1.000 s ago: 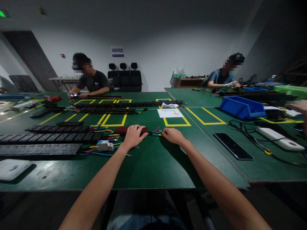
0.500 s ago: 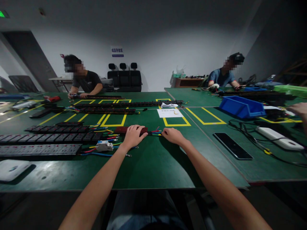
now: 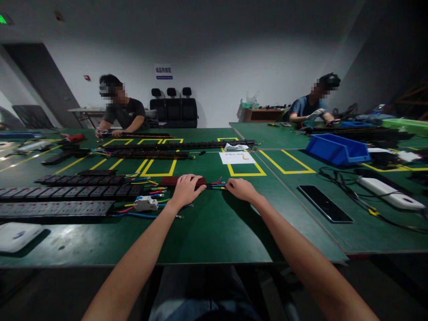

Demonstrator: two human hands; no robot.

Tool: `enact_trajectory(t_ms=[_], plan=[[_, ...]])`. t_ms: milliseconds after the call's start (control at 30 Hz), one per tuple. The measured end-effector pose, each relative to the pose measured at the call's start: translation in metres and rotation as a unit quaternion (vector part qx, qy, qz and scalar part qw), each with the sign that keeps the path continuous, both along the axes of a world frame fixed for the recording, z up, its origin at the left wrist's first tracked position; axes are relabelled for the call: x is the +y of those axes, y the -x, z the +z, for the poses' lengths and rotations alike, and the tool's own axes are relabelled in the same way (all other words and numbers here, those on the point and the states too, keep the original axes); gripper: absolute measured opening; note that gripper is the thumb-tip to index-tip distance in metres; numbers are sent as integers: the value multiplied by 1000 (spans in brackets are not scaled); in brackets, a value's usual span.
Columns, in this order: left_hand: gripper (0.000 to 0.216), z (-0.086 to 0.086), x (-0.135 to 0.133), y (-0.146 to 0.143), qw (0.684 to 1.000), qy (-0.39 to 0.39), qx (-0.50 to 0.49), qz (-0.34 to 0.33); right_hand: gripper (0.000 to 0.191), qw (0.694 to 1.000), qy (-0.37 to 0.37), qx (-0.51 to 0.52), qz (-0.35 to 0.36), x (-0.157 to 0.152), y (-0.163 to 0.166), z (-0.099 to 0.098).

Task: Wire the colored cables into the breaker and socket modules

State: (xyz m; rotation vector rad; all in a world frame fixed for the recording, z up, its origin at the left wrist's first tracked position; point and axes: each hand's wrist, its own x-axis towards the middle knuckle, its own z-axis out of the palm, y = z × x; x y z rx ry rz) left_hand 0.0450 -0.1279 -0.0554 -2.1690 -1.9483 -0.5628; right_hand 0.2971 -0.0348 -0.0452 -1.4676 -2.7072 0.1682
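Observation:
My left hand (image 3: 186, 191) rests over a dark red strip (image 3: 168, 181), its fingers curved over the top and the thumb along the near side. From the strip's right end runs a short bundle of wires (image 3: 216, 185) with coloured sleeves and metal lugs. My right hand (image 3: 241, 189) has its fingers closed at the end of this bundle, on a wire with a yellow-green sleeve; its fingertips are partly hidden. Left of my hands lie several black power strips (image 3: 63, 192) with wire tails, and a white-and-grey breaker (image 3: 146, 203) sits on the wires.
A phone (image 3: 324, 203), a white power adapter (image 3: 389, 193) with black cable and a blue bin (image 3: 337, 149) lie to the right. A paper sheet (image 3: 236, 157) lies ahead. A white box (image 3: 20, 236) sits at near left. Two people work across the green table (image 3: 214, 240).
My hands have hardly moved. The co-worker at right has raised a gloved hand, and the one at left has shifted right. Another person's hand at the right edge has gone from view.

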Motion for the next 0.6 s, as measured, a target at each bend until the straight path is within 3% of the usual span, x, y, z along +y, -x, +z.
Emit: enact_trajectory(t_ms=[600], plan=[[51, 2, -1, 0, 1000, 5, -14, -5, 35, 1000, 11, 7, 1, 0, 0, 0]])
